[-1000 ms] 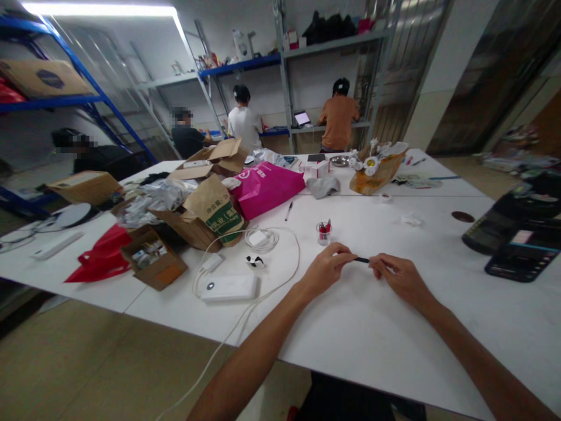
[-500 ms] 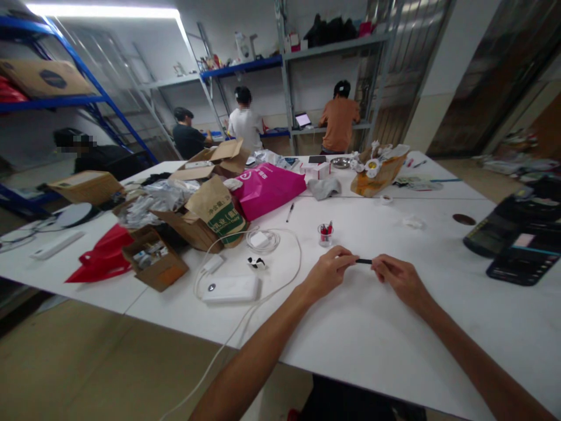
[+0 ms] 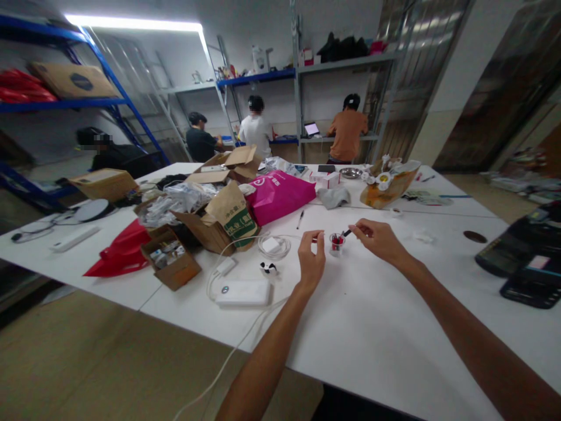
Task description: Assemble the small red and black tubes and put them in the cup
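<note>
A small clear cup [image 3: 336, 250] stands on the white table, with several red and black pen-like pieces [image 3: 337, 240] upright in it. My right hand [image 3: 377, 241] comes from the right, its thumb and fingers pinched on a short black stick [image 3: 346, 233]. That stick slants down toward the cup's rim; whether it touches the rim I cannot tell. Left of the cup, my left hand [image 3: 312, 260] is raised with curled fingers drawn together. Something small and reddish shows at its fingertips, too small to name. A black pen [image 3: 300, 220] lies farther back.
Near my left forearm lie a white power bank [image 3: 243, 293], a coiled white cable [image 3: 274, 255] and a small black-and-white object [image 3: 268, 268]. Boxes and a magenta bag [image 3: 280, 196] crowd the left. Black equipment [image 3: 532, 263] stands at right. Several people sit beyond the table.
My hands, which both held the black stick, have come apart. The right hand has carried a black stick up and left to the cup; the left has turned upright. The view has shifted slightly.
</note>
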Available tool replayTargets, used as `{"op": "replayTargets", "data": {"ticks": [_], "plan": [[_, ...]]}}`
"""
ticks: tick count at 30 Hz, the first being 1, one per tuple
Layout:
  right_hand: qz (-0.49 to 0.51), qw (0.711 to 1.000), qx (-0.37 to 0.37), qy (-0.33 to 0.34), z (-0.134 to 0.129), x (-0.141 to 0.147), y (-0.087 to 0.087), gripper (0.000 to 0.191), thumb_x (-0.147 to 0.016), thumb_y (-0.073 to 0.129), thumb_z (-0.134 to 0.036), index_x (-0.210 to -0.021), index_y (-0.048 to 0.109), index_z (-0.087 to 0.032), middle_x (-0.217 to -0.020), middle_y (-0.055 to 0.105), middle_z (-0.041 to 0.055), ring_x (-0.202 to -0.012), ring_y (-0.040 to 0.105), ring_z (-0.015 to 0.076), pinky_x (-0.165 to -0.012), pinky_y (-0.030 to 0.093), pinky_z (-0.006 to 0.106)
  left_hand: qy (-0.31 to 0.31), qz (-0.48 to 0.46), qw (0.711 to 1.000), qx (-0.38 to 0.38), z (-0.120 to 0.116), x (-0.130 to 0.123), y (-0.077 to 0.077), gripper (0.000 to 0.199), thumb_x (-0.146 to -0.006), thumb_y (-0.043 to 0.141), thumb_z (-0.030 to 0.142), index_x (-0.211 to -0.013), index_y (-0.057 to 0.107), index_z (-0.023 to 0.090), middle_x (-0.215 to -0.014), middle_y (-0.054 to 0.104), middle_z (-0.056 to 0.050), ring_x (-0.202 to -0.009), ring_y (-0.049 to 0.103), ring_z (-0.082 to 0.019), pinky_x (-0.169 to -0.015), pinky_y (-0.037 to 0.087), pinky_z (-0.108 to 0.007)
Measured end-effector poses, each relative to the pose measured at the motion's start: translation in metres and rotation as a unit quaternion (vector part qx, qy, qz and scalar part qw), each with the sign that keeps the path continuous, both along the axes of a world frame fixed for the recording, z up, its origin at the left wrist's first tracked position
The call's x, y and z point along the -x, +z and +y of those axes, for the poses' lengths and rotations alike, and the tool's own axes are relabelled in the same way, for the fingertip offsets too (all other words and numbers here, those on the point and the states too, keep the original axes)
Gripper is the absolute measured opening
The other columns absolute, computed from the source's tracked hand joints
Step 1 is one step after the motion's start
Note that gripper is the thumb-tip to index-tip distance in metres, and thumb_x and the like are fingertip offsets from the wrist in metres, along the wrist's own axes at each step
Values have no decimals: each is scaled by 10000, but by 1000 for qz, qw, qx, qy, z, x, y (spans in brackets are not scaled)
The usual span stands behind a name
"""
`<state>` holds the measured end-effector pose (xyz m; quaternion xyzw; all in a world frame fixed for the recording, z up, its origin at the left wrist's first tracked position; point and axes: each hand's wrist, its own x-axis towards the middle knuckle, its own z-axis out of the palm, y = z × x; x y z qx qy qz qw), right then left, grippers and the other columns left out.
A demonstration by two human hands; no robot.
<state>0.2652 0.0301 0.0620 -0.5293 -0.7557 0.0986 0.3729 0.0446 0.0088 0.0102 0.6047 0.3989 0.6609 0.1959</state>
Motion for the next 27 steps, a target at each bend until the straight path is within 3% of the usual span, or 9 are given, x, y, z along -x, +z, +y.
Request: {"op": "replayTargets", "data": {"ticks": [6,12,15,19,22,24,27], "plan": [[-88,995,52,15,20,12,-12,496,-997,542,-628,-752,663,-214,-718,691,36,-634,540,135,-659,359,299,3,-21,999,35,3,2,-4,273,-1099,575,428,-1061,725,204,-1036,735,-88,-953,665,-208,-884,521,-356],[-62,996,68,-4,12,13,-11,585,-952,571,-746,-721,668,-218,-669,666,29,-611,531,131,-634,359,293,-4,-20,999,34,4,1,-4,260,-1086,602,429,-1053,722,201,-1022,732,-78,-945,657,-198,-876,512,-347],[-38,997,54,-32,-2,-1,-10,624,-963,537,-777,-711,651,-219,-642,639,18,-596,512,123,-623,367,293,-1,-47,997,54,9,4,-9,282,-1079,609,454,-1061,729,199,-1041,743,-79,-963,661,-195,-878,507,-336],[17,992,50,-119,-45,-53,-24,614,-972,509,-789,-739,649,-238,-619,607,11,-576,538,138,-613,406,312,-30,-171,978,113,25,11,-17,394,-1043,629,555,-1067,748,180,-985,744,-77,-914,679,-184,-831,510,-310],[76,979,76,-174,-95,-114,-49,609,-932,555,-808,-695,654,-256,-662,657,79,-596,615,190,-630,471,375,-54,-348,919,178,35,20,-18,518,-963,685,663,-982,747,150,-854,703,-57,-754,649,-149,-690,472,-265],[120,954,115,-250,-134,-161,-68,620,-865,604,-849,-675,692,-266,-662,665,149,-570,631,238,-593,467,443,-73,-443,870,205,39,25,-18,540,-933,708,680,-953,739,140,-828,698,-49,-697,630,-125,-662,451,-251],[134,923,57,-356,-194,-232,-96,521,-830,669,-814,-716,748,-312,-742,710,183,-584,669,272,-603,465,498,-70,-502,834,219,39,30,-16,517,-925,724,655,-906,727,138,-770,677,-23,-646,600,-99,-642,428,-239]]}}
